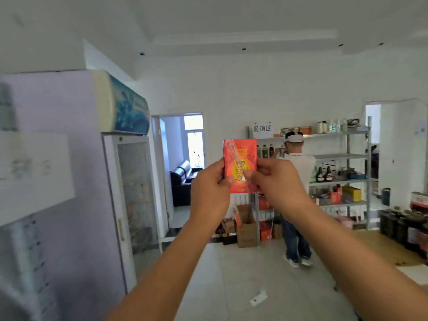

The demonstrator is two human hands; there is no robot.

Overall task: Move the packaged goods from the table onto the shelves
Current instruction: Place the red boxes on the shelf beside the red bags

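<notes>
Fingers (225, 181) of the left hand (209, 184) and right hand (279, 181) curl round the lower sides of a red drink carton (240, 158), thumbs on its front, holding it upright between them. The metal shelves (342, 156) stand well beyond the fingers. This light edge pinch could slip on the walk, or the carton could crowd the person (298, 172) standing there.

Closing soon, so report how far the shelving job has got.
The metal shelves across the room already carry bottles and boxes. In hand: the left hand and right hand grip one red carton, held up. Left: shelving it; any remaining goods are not in view.
</notes>
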